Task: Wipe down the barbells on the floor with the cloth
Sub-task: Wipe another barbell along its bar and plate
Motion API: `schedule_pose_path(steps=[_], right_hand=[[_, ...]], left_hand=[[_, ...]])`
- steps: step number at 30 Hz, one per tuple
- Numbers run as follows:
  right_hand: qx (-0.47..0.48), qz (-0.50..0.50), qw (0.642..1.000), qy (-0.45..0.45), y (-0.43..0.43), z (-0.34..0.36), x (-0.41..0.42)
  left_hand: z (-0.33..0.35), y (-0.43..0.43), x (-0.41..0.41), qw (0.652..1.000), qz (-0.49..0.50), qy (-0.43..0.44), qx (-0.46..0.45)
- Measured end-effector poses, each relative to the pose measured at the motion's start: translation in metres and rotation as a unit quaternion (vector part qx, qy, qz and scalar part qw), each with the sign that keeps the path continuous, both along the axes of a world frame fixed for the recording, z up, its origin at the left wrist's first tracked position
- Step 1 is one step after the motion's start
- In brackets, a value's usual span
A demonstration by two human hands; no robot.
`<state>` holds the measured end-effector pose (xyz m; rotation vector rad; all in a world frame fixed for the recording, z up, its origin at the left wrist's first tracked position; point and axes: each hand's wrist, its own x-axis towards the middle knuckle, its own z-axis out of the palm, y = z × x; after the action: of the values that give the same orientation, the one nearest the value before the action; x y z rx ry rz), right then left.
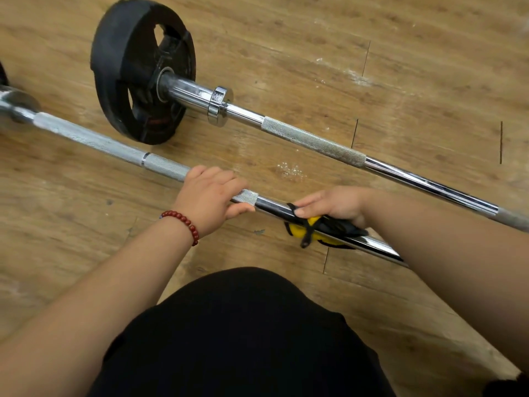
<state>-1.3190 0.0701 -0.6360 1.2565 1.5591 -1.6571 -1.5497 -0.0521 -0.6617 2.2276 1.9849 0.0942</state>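
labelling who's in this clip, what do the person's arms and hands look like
No sleeves or gloves are worn. The left hand has a bracelet of round dark red beads at the wrist. The right hand shows no ring, watch or band in this view.

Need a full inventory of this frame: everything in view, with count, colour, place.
barbells: 2, chrome, lying side by side; near barbell, far barbell
weight plate: 1, black, left end of far barbell
collar: 1, chrome, far barbell, beside weight plate
cloth: 1, yellow and black, on near barbell
floor: 1, brown wood, under everything
bracelet: 1, red beads, left wrist
clothing: 1, black, bottom centre
left grip: 1, bare hand, round near barbell
right grip: 1, bare hand, holding cloth
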Motion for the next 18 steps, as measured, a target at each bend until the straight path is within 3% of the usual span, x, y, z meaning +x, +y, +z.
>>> schedule_pose_path(steps=[6,12,18], right_hand=[[0.043,0.012,0.995,0.084,-0.007,-0.004,-0.030],[0.089,0.018,0.994,0.068,-0.013,0.016,0.003],[0.261,0.093,0.949,0.149,-0.036,0.007,-0.055]], left_hand=[[0.003,0.004,-0.001,1.000,0.006,0.005,-0.027],[0.004,0.003,-0.001,1.000,0.011,-0.014,-0.022],[0.011,0.003,-0.007,0.997,-0.017,-0.048,-0.065]])
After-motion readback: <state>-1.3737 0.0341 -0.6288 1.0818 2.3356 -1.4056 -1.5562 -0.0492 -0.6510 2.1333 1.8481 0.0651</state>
